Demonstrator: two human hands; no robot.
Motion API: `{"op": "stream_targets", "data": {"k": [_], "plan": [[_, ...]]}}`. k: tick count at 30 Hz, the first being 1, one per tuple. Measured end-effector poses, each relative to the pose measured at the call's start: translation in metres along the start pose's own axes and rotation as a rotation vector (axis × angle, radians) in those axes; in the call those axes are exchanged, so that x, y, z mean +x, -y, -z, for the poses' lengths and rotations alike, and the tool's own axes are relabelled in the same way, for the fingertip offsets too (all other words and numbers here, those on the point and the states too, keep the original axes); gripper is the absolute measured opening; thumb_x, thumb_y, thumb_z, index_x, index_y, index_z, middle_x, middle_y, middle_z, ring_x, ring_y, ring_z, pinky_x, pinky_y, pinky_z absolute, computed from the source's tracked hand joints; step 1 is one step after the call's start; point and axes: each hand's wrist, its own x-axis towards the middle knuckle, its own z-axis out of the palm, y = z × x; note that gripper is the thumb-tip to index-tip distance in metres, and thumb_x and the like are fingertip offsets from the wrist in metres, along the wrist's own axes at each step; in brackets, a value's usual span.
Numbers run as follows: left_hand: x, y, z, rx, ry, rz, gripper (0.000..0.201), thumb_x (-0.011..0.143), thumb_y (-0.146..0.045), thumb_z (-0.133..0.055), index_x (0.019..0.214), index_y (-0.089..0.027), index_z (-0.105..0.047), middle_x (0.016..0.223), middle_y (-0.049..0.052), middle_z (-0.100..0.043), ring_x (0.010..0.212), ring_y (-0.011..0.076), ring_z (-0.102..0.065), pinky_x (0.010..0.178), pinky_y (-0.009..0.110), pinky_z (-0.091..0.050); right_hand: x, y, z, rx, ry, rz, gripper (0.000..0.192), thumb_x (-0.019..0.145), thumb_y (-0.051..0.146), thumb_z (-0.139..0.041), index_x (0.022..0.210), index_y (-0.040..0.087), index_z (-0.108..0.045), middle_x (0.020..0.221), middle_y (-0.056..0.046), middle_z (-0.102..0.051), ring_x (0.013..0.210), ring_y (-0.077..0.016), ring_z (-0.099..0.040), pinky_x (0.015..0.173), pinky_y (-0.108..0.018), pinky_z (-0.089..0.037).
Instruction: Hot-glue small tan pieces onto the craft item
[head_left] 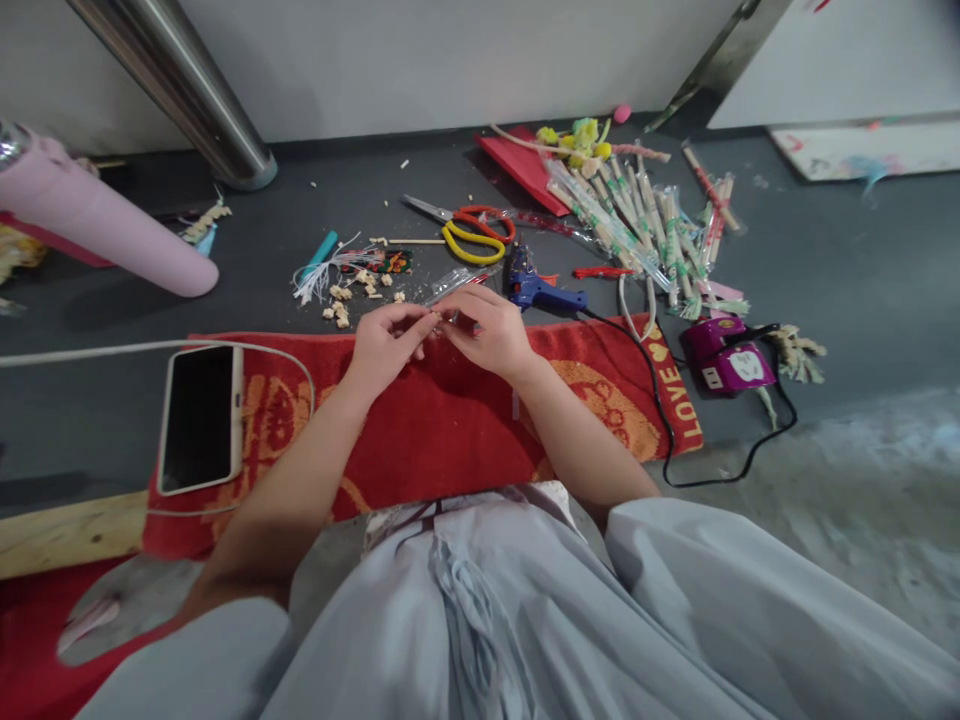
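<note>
My left hand [386, 345] and my right hand [487, 330] meet fingertip to fingertip above the red towel [435, 430]. Both are closed in a pinch around something tiny and pale, mostly hidden by the fingers. Just beyond my left hand lie several small cream-coloured folded pieces [341, 308]. A clear plastic wrapper [454, 284] lies right behind the fingers. Beside my right hand rests a blue hot glue gun [544, 292]. Farther back are scissors [480, 235] with one red and one yellow handle, blades open.
A phone [201, 418] with a white cable lies at left on the towel. A pink bottle [112, 220] stands behind it. Wrapped paper-like sticks [637, 215] are piled at back right. A purple power adapter [727, 355] and black cord sit at the right edge. White threads [330, 272] lie left of centre.
</note>
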Motion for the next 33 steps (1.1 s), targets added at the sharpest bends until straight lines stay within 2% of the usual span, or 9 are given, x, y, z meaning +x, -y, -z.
{"op": "stream_targets", "data": {"k": [5, 9, 15, 20, 26, 33], "plan": [[0.002, 0.001, 0.002, -0.062, 0.053, 0.068, 0.027, 0.073, -0.044, -0.072, 0.074, -0.018, -0.067, 0.057, 0.0, -0.066, 0.038, 0.0056, -0.05, 0.035, 0.017, -0.038, 0.0, -0.001, -0.001, 0.038, -0.012, 0.056, 0.013, 0.089, 0.023, -0.056, 0.094, 0.018, -0.067, 0.088, -0.006, -0.067, 0.082, -0.0136, -0.063, 0.074, -0.026, -0.053], [0.002, -0.002, 0.005, -0.05, 0.104, 0.097, 0.017, 0.074, -0.033, -0.07, 0.07, -0.018, -0.065, 0.056, 0.0, -0.065, 0.038, 0.0056, -0.051, 0.037, 0.016, -0.039, -0.001, -0.001, -0.001, 0.051, 0.03, 0.077, 0.015, 0.09, 0.025, -0.056, 0.097, 0.019, -0.068, 0.092, -0.006, -0.067, 0.086, -0.014, -0.064, 0.077, -0.028, -0.053], [0.002, -0.005, 0.006, 0.003, 0.163, 0.106, 0.012, 0.077, -0.028, -0.066, 0.07, -0.018, -0.064, 0.057, 0.001, -0.065, 0.04, 0.007, -0.054, 0.035, 0.016, -0.038, 0.0, -0.002, -0.002, 0.079, 0.04, 0.088, 0.013, 0.09, 0.026, -0.057, 0.093, 0.018, -0.067, 0.089, -0.005, -0.066, 0.083, -0.0132, -0.063, 0.074, -0.027, -0.052], [0.001, -0.01, 0.005, -0.074, 0.17, 0.207, 0.008, 0.074, -0.025, -0.067, 0.073, -0.018, -0.063, 0.059, 0.0, -0.065, 0.041, 0.0077, -0.054, 0.035, 0.018, -0.038, 0.0, 0.0, -0.001, 0.075, 0.018, 0.078, 0.012, 0.09, 0.026, -0.058, 0.09, 0.018, -0.067, 0.086, -0.005, -0.067, 0.078, -0.0123, -0.061, 0.071, -0.025, -0.051], [0.001, -0.012, 0.002, -0.062, 0.176, 0.233, 0.011, 0.076, -0.028, -0.067, 0.076, -0.018, -0.06, 0.058, -0.001, -0.062, 0.039, 0.0069, -0.052, 0.034, 0.018, -0.036, -0.001, 0.0, 0.0, 0.048, 0.008, 0.063, 0.01, 0.088, 0.024, -0.059, 0.089, 0.017, -0.066, 0.084, -0.004, -0.065, 0.074, -0.0115, -0.059, 0.066, -0.024, -0.049], [0.001, -0.008, 0.001, -0.159, 0.159, 0.298, 0.011, 0.071, -0.026, -0.068, 0.074, -0.018, -0.061, 0.051, -0.004, -0.053, 0.033, 0.0046, -0.039, 0.033, 0.02, -0.024, -0.001, -0.001, -0.001, 0.011, 0.018, 0.068, 0.008, 0.087, 0.021, -0.059, 0.089, 0.018, -0.065, 0.084, -0.003, -0.064, 0.075, -0.0119, -0.06, 0.067, -0.024, -0.048]]}}
